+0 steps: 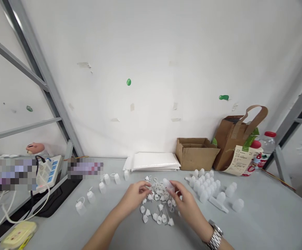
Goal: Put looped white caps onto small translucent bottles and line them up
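Hands of one person work over a gray counter, seen from head height. The right hand, with a silver metal-link watch on its wrist, has its fingers clamped on a small translucent plastic bottle, held tilted above the middle of the counter. The left hand reaches in from the other side, its fingers curled; whether they pinch anything, I cannot tell.

Between and below the hands spreads a loose heap of white caps, many with thin looped straps. To the left, a curved row of six capped bottles stands upright, well apart from the heap. To the right, a tight cluster of translucent bottles stands near the right hand, a few more just beside it; a slim whitish piece lies on its side along the near edge.

Along the white wall lie white padded envelopes, then an open cardboard box, a brown paper bag and red-capped bottles. At far left are a power strip and a yellow case.
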The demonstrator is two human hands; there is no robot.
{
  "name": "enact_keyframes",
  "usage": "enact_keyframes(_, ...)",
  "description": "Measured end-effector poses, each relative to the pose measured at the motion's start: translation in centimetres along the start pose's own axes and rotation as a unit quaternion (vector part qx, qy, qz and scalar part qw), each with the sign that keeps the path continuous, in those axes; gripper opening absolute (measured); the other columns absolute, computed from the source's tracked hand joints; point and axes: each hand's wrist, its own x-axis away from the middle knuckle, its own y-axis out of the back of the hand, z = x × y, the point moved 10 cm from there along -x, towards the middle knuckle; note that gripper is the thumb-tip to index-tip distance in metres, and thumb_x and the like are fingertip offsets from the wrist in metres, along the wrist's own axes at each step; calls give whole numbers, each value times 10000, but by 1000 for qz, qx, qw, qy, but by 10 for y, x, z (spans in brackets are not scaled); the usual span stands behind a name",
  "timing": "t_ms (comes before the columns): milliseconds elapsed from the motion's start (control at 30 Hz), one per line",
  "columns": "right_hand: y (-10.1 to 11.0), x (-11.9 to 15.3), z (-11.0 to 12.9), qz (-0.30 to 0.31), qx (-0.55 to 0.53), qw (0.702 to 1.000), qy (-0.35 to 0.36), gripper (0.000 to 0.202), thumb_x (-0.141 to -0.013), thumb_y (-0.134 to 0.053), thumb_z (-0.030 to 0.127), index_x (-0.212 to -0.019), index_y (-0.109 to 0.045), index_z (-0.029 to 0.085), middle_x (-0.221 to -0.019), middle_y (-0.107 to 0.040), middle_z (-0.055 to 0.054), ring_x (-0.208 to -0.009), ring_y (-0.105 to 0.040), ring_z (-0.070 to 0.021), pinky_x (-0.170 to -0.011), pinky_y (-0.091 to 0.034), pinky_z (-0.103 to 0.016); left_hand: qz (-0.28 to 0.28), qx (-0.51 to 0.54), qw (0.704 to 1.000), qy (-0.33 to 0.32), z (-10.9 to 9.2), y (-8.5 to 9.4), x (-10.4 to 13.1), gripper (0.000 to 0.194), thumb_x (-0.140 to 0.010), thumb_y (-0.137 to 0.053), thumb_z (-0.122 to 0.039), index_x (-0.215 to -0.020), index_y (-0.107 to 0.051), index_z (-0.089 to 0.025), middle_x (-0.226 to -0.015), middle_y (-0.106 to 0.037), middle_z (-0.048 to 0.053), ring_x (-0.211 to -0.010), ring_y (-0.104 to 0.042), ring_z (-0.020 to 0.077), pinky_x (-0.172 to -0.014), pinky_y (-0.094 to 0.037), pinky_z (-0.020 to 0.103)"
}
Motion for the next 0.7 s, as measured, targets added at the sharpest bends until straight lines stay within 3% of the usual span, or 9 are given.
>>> enact_keyframes(167,-26,14,3,73,-100,990,-72,281,-782,-512,423,-933,-554,189,-843,-616,-36,-744,-554,-173,-700,-454,-289,-12,0,1000,2,2,-3,0,233,-712,-550,-360,-788,-633,-156,-745,-684,41,-721,-610,177,-665,-449,257)
enact_keyframes(367,-36,13,-1,85,-240,961,-111,369,-706,-588,495,-884,-558,173,-772,-612,-37,-679,-564,-168,-651,-466,-289,-48,-115,992,-35,-12,2,3,218,-744,-505,-314,-800,-680,-195,-848,-680,47,-751,-605,174,-693,-449,250)
enact_keyframes(600,-44,19,-6,87,-245,958,-122,363,-695,-615,472,-878,-577,161,-719,-594,-23,-631,-546,-152,-624,-463,-283,-59,-75,995,-11,-5,2,3,314,-775,-457,-301,-1011,-631,-189,-903,-700,52,-805,-633,172,-743,-466,251)
enact_keyframes(700,-51,22,-9,102,-247,956,-121,338,-711,-604,460,-877,-579,167,-722,-600,-21,-604,-556,-148,-612,-464,-283,-54,-71,996,-2,-2,1,3,309,-777,-450,-298,-1006,-629,-191,-905,-703,52,-821,-636,175,-752,-466,254)
